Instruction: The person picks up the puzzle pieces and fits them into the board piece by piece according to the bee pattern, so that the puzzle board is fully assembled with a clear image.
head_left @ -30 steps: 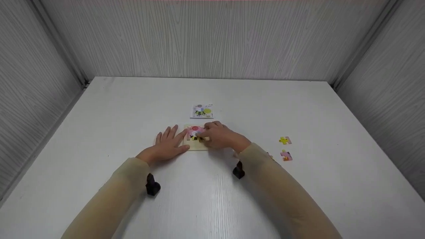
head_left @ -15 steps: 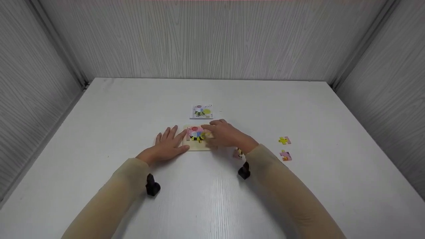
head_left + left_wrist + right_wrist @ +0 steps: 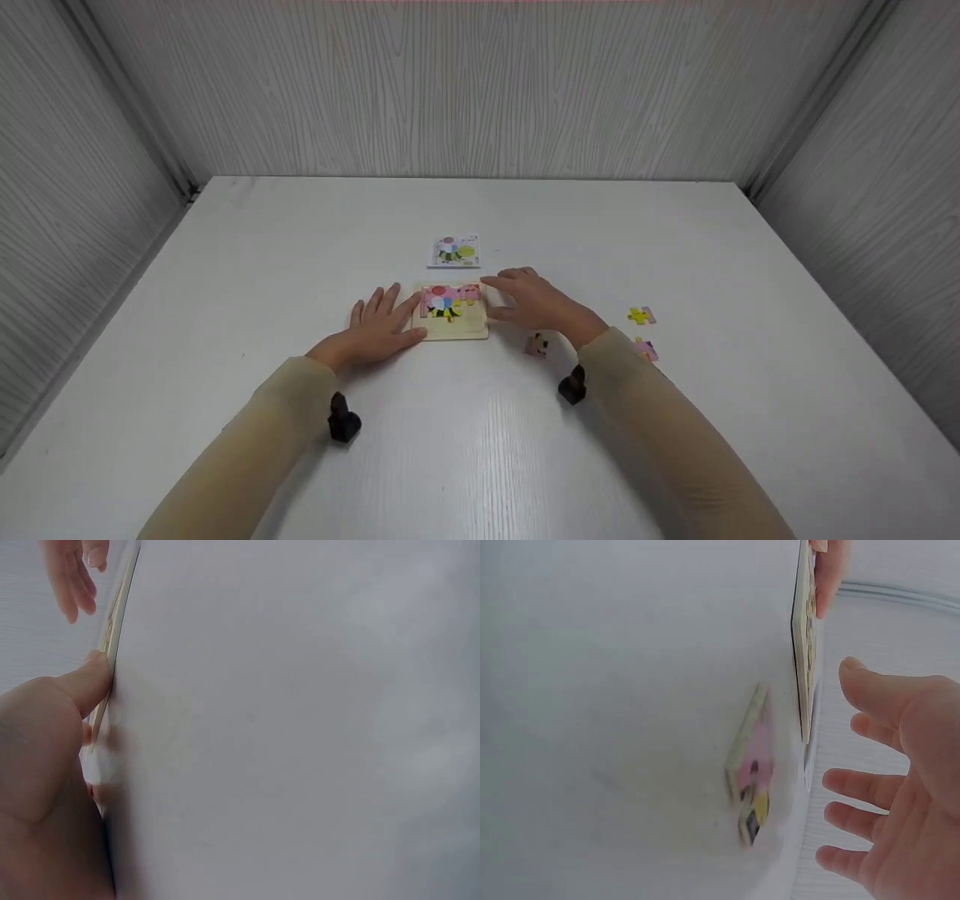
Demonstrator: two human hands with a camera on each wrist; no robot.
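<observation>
Wooden puzzle tray (image 3: 451,324), top row of pieces already seated, now uncovered: right hand (image 3: 541,306), fingers (image 3: 859,789) loose and spread with nothing in them, drawn off rightward from a second ago, piece apparently left in place, next loose piece (image 3: 537,345) lying just right of the tray near that wrist. Left hand (image 3: 379,330) unmoved, flat, straight fingers against the tray's left edge, thumb (image 3: 88,682) touching it. Beyond the tray a reference card (image 3: 454,252); farther right a yellow piece (image 3: 641,316) and a pink piece (image 3: 645,349); all on a white table (image 3: 300,240) walled by pale grey wood-grain panels (image 3: 480,90).
</observation>
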